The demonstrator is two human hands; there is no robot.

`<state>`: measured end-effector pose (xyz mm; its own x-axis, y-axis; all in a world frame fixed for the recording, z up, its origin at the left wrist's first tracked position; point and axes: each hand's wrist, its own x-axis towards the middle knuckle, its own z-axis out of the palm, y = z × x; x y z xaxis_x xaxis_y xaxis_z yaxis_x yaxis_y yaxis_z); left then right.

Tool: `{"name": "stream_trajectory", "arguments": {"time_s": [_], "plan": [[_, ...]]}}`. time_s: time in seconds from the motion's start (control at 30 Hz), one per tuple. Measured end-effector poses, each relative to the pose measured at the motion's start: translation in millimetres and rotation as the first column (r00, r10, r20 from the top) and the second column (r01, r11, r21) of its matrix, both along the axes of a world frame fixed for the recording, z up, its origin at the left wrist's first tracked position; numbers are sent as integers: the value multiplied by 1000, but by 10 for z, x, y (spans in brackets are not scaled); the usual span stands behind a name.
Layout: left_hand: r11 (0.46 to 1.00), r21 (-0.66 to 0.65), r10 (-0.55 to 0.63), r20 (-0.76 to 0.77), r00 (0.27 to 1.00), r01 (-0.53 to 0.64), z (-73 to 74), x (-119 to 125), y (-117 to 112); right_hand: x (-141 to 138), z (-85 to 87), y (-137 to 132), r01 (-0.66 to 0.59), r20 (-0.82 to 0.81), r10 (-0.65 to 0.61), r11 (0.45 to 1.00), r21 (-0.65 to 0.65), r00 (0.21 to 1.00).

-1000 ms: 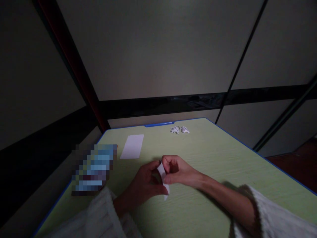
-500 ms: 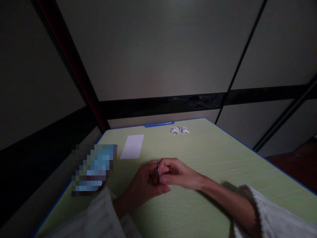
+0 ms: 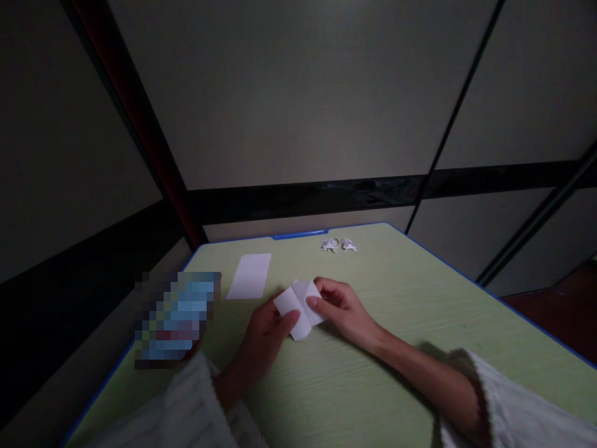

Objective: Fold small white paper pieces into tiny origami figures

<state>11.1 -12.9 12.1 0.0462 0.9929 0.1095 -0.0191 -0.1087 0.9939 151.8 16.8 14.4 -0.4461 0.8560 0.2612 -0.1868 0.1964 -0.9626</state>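
A small piece of folded white paper is held just above the table, between both hands. Its two halves meet at a crease and spread out to the left and right. My left hand pinches the left half, thumb on top and fingers hidden beneath. On the other side, my right hand grips the right half, its thumb pressed on the face of the paper and the fingers curled behind.
The pale green table has a blue edge. A flat white sheet of paper lies at the left. Two small folded paper figures sit near the far edge. A blurred-out bluish object rests at the left edge. Wardrobe-like panels rise behind.
The folded paper, mostly hidden between my fingers before, now shows opened out with its faces up. My hands have moved slightly apart, and both thumbs now lie on top of it.
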Motion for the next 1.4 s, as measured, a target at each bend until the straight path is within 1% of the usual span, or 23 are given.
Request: {"name": "stream_trajectory", "arguments": {"time_s": [0.07, 0.13, 0.2, 0.27, 0.33, 0.4, 0.5, 0.7, 0.8, 0.9, 1.1, 1.3, 1.4], "plan": [[992, 22, 123, 15, 992, -124, 38, 2, 17, 7, -12, 51, 145, -27, -144, 989, 36, 989], [972, 45, 231, 31, 972, -233, 68, -13, 38, 27, -19, 107, 270, -47, -268, 962, 39, 962], [954, 45, 295, 34, 955, -296, 77, -41, 59, 52, -28, 153, 356, -50, -355, 934, 37, 934], [947, 29, 319, 20, 948, -319, 65, -71, 79, 71, -40, 180, 406, -37, -404, 913, 47, 914], [946, 16, 325, -9, 946, -325, 46, -92, 92, 76, -52, 185, 417, -8, -417, 907, 56, 909], [942, 7, 336, -40, 941, -336, 36, -99, 96, 72, -57, 177, 405, 33, -406, 913, 48, 913], [932, 3, 362, -81, 929, -363, 48, -89, 85, 61, -48, 157, 398, 80, -400, 917, 36, 913], [927, 18, 374, -98, 922, -374, 70, -82, 78, 61, -15, 132, 427, 83, -431, 902, 64, 899], [936, 14, 351, -82, 933, -351, 70, -86, 88, 67, -16, 132, 417, 82, -421, 907, 66, 903], [958, -22, 284, -58, 957, -286, 77, -78, 93, 75, -19, 139, 420, 58, -423, 906, 55, 904], [982, -30, 186, -24, 982, -186, 78, -54, 83, 80, -10, 160, 446, 6, -446, 895, -19, 895], [974, -41, 224, -13, 975, -224, 60, -62, 103, 54, 2, 142, 412, 33, -410, 910, -56, 911], [974, -30, 223, -17, 975, -224, 55, -60, 109, 43, 23, 127, 396, 50, -393, 916, -66, 918]]}}
